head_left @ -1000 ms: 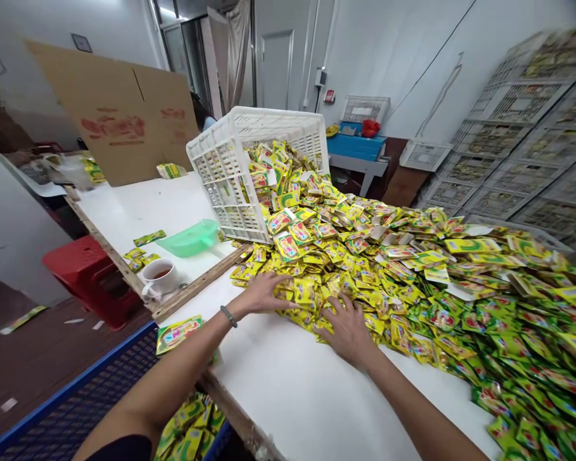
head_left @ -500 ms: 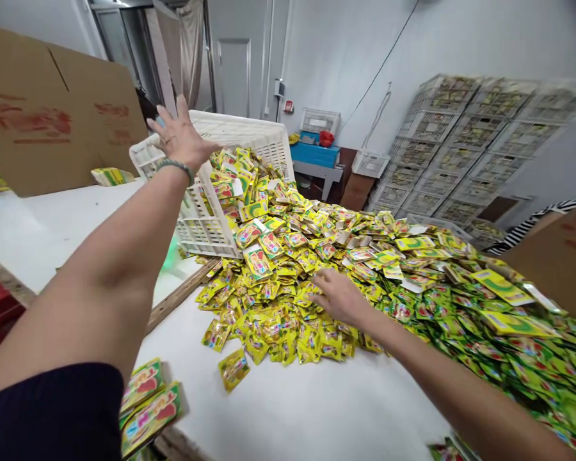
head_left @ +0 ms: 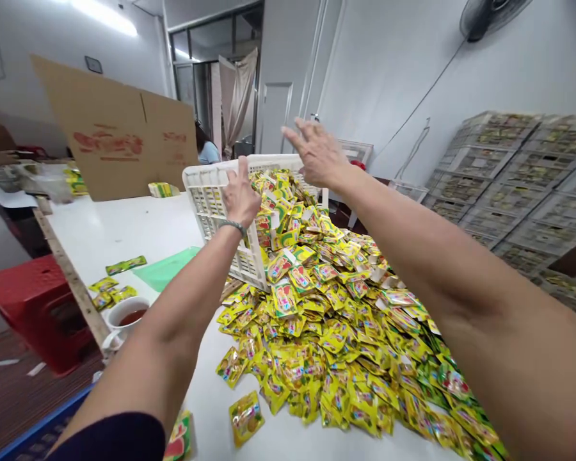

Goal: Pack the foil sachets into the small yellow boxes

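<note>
A white plastic crate (head_left: 221, 168) lies tipped on its side, its mouth toward a heap of small yellow sachets (head_left: 297, 368) and small flat boxes (head_left: 284, 298). My left hand (head_left: 242, 197), with a bracelet at the wrist, is at the crate's near side edge, its fingers bent against the lattice wall. My right hand (head_left: 320, 152) is raised above the crate's far right corner, fingers apart and nothing in them. Whether it touches the rim, I cannot tell. Boxes and sachets fill the crate's mouth and spill down onto the white table (head_left: 166, 221).
A mug of dark drink (head_left: 127, 315) stands by the left table edge, near a green sheet (head_left: 168, 269). Behind is a large cardboard box (head_left: 134, 147). A red stool (head_left: 38, 307) is at left. Stacked crates (head_left: 489, 173) line the right wall. A person (head_left: 207, 150) is behind the box.
My left hand has come down from spread fingers onto the crate's side. My right hand has left the sachet heap and risen to the crate's far corner. The view has swung left.
</note>
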Motion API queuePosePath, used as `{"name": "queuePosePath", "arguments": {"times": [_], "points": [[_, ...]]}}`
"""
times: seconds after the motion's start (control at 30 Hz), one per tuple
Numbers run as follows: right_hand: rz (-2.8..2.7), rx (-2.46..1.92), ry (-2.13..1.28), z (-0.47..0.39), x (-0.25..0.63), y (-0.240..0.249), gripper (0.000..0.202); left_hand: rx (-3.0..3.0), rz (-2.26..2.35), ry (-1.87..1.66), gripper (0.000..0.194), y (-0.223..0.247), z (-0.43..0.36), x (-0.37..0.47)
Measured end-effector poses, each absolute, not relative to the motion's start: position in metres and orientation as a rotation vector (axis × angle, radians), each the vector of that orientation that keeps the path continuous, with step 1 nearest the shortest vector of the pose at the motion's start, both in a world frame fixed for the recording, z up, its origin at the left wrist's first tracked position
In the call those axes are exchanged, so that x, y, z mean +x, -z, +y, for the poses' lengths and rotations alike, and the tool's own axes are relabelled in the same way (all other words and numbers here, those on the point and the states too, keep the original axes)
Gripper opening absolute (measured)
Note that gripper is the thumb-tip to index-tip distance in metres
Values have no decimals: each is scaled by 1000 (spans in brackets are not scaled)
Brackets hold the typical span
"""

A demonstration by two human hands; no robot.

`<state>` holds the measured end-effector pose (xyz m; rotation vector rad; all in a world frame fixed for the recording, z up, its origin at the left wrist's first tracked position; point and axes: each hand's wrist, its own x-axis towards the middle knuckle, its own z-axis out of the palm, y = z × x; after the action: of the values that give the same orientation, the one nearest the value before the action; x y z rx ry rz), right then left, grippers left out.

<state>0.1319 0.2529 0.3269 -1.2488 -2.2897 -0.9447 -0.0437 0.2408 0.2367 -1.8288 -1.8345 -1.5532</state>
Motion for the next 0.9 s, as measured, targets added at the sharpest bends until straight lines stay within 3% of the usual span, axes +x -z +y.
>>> {"name": "queuePosePath", "arguments": {"times": [0.1,0.23,0.47,0.57,0.7,0.77,0.83,0.9], "points": [[-2425,-1089,866,298,106,-321,66,-1822,-1799,1526,69,-226,227,-47],[-2469,-1240,703,328,95,-308,54,-1785,-1862,1450,73,-217,214,-50],[-2263,-1256,755,297,80,-295,37,-1829,-1830,1392,78,-205,191,-58],[-2214,-1284,814,271,89,-294,31,-1891,-1762,1386,88,-165,170,-64],[-2217,-1399,801,233,120,-297,34,-1823,-2046,1493,129,-87,138,-54],[-2185,-1461,823,215,137,-294,30,-1937,-2175,1502,140,-62,129,-38],[-2154,-1489,901,196,154,-286,25,-2049,-2268,1515,138,-52,126,-20],[-2069,-1527,964,176,173,-273,21,-2001,-2327,1555,122,-51,126,-7]]}}
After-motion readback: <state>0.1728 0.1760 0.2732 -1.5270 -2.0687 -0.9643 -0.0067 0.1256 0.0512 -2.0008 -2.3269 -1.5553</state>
